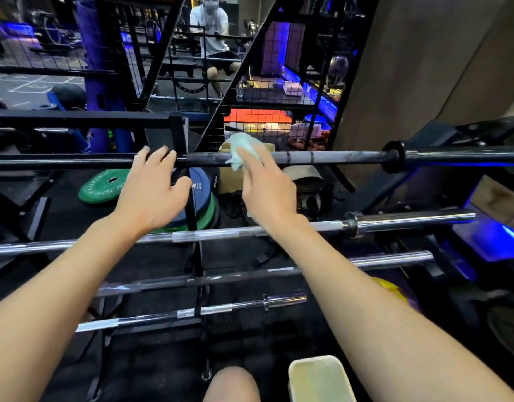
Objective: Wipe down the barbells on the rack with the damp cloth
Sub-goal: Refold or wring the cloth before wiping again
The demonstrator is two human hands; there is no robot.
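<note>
A black barbell (pixel 331 157) runs across the top tier of the rack. My right hand (pixel 267 187) holds a pale green cloth (pixel 241 149) against the bar near its middle, fingers wrapped round the cloth. My left hand (pixel 151 190) is beside it to the left, fingers straight, fingertips resting on the same bar. Below lie a chrome barbell (pixel 409 220), a dark barbell (pixel 221 278) and a shorter chrome bar (pixel 235 307) on lower tiers.
Green and blue weight plates (pixel 100 188) lie on the floor behind the rack. A black upright post (pixel 192 216) stands between my hands. A mirror ahead reflects a person. A wall (pixel 424 68) is at right. A pale block (pixel 319 378) sits near my knee.
</note>
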